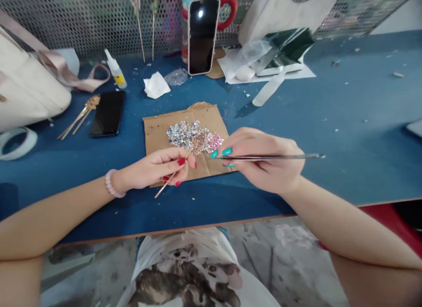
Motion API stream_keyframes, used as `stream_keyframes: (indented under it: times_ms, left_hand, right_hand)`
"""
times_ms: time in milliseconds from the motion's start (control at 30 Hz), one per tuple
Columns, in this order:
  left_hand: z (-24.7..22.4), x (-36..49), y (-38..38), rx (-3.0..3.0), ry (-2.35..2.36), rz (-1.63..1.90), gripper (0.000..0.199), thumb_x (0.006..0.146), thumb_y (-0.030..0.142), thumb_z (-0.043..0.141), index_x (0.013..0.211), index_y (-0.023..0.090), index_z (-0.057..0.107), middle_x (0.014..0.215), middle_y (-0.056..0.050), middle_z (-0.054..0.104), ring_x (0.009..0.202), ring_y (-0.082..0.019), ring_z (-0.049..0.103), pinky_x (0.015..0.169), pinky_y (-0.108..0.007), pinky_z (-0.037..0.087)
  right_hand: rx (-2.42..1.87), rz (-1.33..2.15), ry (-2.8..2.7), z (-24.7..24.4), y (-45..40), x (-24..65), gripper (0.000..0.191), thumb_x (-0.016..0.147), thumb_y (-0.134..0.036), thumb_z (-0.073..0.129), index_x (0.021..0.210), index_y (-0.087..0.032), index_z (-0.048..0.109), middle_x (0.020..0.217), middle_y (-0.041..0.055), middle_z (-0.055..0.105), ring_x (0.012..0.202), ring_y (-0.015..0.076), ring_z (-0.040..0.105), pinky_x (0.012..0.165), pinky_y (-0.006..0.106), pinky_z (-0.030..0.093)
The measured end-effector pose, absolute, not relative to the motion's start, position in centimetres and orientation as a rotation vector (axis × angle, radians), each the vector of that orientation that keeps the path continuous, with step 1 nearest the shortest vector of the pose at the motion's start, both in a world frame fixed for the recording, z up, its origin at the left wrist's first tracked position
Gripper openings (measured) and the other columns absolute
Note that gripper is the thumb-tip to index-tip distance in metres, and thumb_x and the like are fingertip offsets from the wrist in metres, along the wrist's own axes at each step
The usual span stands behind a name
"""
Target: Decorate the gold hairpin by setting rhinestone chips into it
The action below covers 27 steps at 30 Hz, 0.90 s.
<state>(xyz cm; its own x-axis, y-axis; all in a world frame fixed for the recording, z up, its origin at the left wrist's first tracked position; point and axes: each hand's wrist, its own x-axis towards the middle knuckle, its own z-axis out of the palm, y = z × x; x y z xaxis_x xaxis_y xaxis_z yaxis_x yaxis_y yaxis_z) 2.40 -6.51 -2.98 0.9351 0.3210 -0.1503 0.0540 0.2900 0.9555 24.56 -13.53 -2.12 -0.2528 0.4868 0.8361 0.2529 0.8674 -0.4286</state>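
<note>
Pinching a stick and a thin tool over cardboard

My left hand grasps the stick near its far end, probably to steady it; that end blends into sparkly pieces. My right hand grips the thin tool like a pen, likely for control. The cardboard lies beneath my fingers, presumably keeping the sparkly pieces within reach.

1 pink beaded bracelet, red left nails, teal right nails, white top with animal print.
</note>
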Motion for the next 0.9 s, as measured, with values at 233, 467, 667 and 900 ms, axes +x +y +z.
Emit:
stream_keyframes:
  times_ms: [233,467,667,900]
  left_hand:
    - [-3.6,2.4,-6.4,1.364,0.310,0.271,0.027,0.089,0.044,0.058,0.087,0.017,0.051,0.070,-0.002,0.066,0.054,-0.008,0.055,0.052,-0.018,0.043]
    - [-3.3,2.5,-7.0,1.404,0.274,0.259,0.025,0.092,0.039,0.056,0.088,0.014,0.054,0.090,-0.010,0.072,0.074,-0.013,0.069,0.063,-0.019,0.051]
    - [-3.2,2.4,-7.4,1.435,0.268,0.299,0.025,0.092,0.039,0.055,0.093,0.014,0.058,0.091,-0.009,0.072,0.084,-0.014,0.070,0.073,-0.022,0.054]
    - [-3.1,2.3,-7.4,1.489,0.210,0.310,0.026,0.093,0.039,0.054,0.091,0.014,0.060,0.096,-0.011,0.073,0.091,-0.015,0.069,0.078,-0.022,0.054]
  right_hand:
    - [-0.616,0.281,-1.794,-1.7,-13.7,24.6,0.015,0.080,-0.005,0.062,0.089,-0.017,0.062,0.078,0.0039,0.069,0.074,0.0139,0.067,0.067,0.028,0.056]
    - [-0.600,0.381,-1.887,-1.6,-13.9,24.2,0.008,0.085,-0.010,0.060,0.087,-0.017,0.059,0.078,0.0056,0.069,0.081,0.0135,0.067,0.071,0.027,0.057]
    - [-0.552,0.469,-1.876,-1.9,-14.0,23.9,0.007,0.085,-0.009,0.060,0.089,-0.015,0.058,0.081,0.0084,0.068,0.083,0.0129,0.067,0.073,0.026,0.056]
    - [-0.540,0.491,-1.899,-1.9,-14.2,23.9,0.009,0.086,-0.007,0.058,0.091,-0.014,0.058,0.083,0.0084,0.068,0.082,0.0115,0.066,0.073,0.023,0.056]
